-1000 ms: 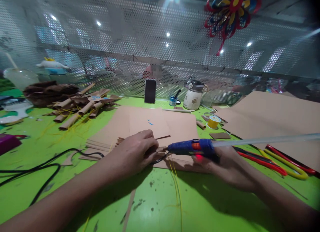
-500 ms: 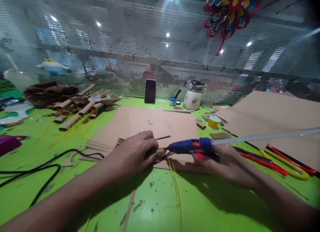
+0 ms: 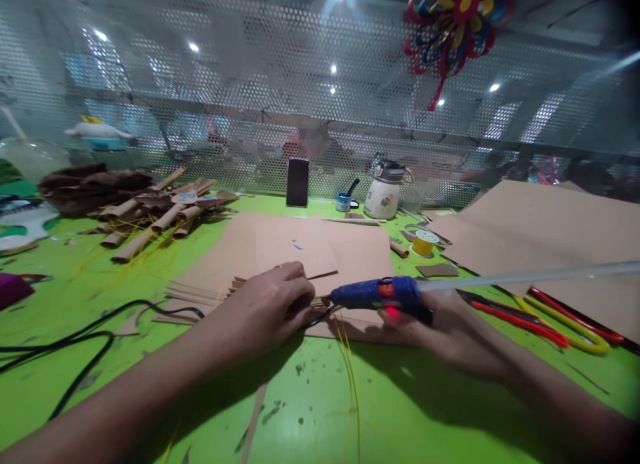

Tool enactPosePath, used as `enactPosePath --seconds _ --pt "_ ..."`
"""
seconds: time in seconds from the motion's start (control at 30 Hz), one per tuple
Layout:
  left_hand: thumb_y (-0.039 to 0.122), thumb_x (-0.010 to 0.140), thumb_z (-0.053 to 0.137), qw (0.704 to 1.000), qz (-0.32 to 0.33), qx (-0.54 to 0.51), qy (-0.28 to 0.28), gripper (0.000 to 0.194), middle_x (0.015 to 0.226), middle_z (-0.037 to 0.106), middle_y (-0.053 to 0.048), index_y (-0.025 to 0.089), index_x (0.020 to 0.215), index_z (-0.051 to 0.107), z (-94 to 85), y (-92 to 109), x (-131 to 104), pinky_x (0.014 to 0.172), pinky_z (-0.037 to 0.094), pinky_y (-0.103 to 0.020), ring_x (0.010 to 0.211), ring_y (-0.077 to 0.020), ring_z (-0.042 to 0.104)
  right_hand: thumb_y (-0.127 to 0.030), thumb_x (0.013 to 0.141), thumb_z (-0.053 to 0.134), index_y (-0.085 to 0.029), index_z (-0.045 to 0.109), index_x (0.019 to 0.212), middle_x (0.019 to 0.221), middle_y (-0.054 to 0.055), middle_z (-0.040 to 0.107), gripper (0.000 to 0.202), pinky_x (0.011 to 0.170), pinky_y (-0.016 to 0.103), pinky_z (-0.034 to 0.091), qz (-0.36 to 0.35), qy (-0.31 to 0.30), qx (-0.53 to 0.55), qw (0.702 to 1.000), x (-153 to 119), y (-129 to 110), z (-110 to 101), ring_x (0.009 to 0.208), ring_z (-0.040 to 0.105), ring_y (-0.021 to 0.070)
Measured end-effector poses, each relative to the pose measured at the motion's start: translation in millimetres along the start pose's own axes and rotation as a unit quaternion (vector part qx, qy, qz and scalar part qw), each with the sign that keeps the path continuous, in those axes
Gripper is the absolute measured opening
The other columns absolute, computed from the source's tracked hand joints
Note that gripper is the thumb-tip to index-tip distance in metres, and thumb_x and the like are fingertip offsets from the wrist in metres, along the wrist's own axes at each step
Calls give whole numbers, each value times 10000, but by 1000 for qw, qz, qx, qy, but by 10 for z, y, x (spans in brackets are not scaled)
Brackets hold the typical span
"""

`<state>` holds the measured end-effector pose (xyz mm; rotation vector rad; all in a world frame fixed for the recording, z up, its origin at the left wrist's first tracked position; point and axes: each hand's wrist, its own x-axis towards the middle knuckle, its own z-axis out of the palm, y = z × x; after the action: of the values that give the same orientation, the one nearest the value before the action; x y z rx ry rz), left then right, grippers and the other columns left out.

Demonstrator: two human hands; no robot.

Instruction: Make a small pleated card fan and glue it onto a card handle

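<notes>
My right hand (image 3: 445, 327) is wrapped round a blue hot glue gun (image 3: 377, 293), which has a red light glowing near the trigger. A long translucent glue stick (image 3: 520, 277) sticks out of its back. The nozzle points left, close to the fingertips of my left hand (image 3: 275, 301). Those fingers are curled and pinched on thin brown paper strips, whose ends (image 3: 239, 285) show beside the hand; the pinch itself is partly hidden. Beneath lie stacked sheets of brown kraft paper (image 3: 360, 251). Yellow strings (image 3: 350, 371) trail from under the gun's tip.
Rolled brown paper pieces (image 3: 133, 244) with yellow strings lie at the left. A black cord (image 3: 75, 331) crosses the left side. Scissors (image 3: 575, 331), a yellow spool (image 3: 424, 243) and large brown sheets (image 3: 560, 231) are at the right. A phone (image 3: 298, 183) and bottle (image 3: 384, 194) stand behind.
The whole view has shifted slightly, so things appear a little further left. Both hands keep the same grip, and the glue gun's nozzle stays beside my left fingertips.
</notes>
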<state>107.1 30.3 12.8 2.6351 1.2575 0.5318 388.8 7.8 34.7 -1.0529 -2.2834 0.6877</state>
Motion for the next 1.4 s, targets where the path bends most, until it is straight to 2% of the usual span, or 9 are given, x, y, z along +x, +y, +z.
enactPosePath --seconds 0.17,0.23,0.47,0.57,0.73,1.03,1.13,1.3,1.4 --pt "375 1021 562 1000 -7 -10 5 283 889 586 -39 186 839 669 -26 4 9 674 378 -286 777 -160 545 -338 1027 527 -182 756 1005 681 -8 603 278 512 245 419 14 5 -4 1000 -33 70 -11 583 502 144" --pt "360 1010 569 1000 -4 -10 9 269 882 588 -39 186 831 669 -27 -9 10 669 375 -284 768 -157 543 -379 1037 519 -188 755 1013 683 -8 609 305 527 250 439 25 -1 2 1000 -43 70 -14 596 523 152" --pt "391 1019 557 1000 -3 17 6 309 885 566 -40 177 823 661 -12 -25 5 653 362 -284 747 -150 528 -384 998 579 -195 707 919 851 33 709 242 663 282 513 26 -5 -13 1000 -35 16 4 753 622 196" --pt "370 1012 572 1000 -5 13 5 290 887 571 -40 175 817 662 -22 2 5 653 365 -280 750 -150 531 -374 989 587 -186 713 898 791 32 679 244 601 274 481 26 7 -15 1000 -37 30 23 691 589 185" --pt "371 1022 553 1000 1 3 9 296 884 577 -41 182 833 683 -24 16 8 660 375 -283 758 -156 536 -378 1043 498 -200 745 1135 715 -1 625 317 552 263 456 42 -10 13 999 -52 77 26 614 538 161" --pt "386 1007 573 1000 7 6 24 302 865 579 -38 182 806 668 -1 -29 7 642 366 -280 731 -148 530 -352 1005 568 -180 682 875 807 33 690 243 588 262 458 21 3 -24 999 -56 55 27 686 590 171" --pt "388 1014 564 1000 -1 11 13 305 882 576 -42 179 821 673 -25 3 0 659 379 -283 749 -153 540 -360 1002 567 -180 692 875 783 33 679 254 581 268 465 24 10 -14 1000 -53 44 28 681 591 179" --pt "387 1026 543 1000 -4 11 6 314 889 569 -43 184 827 674 -39 37 -7 665 384 -288 755 -156 543 -342 1012 528 -189 742 988 766 20 683 265 588 272 485 18 0 30 999 -20 16 20 663 596 178" --pt "399 1024 544 1000 -5 11 6 322 882 570 -44 184 817 666 -28 21 -6 654 378 -286 749 -156 539 -359 999 554 -184 717 920 776 28 679 252 590 278 489 25 3 21 999 -17 9 22 668 588 180"
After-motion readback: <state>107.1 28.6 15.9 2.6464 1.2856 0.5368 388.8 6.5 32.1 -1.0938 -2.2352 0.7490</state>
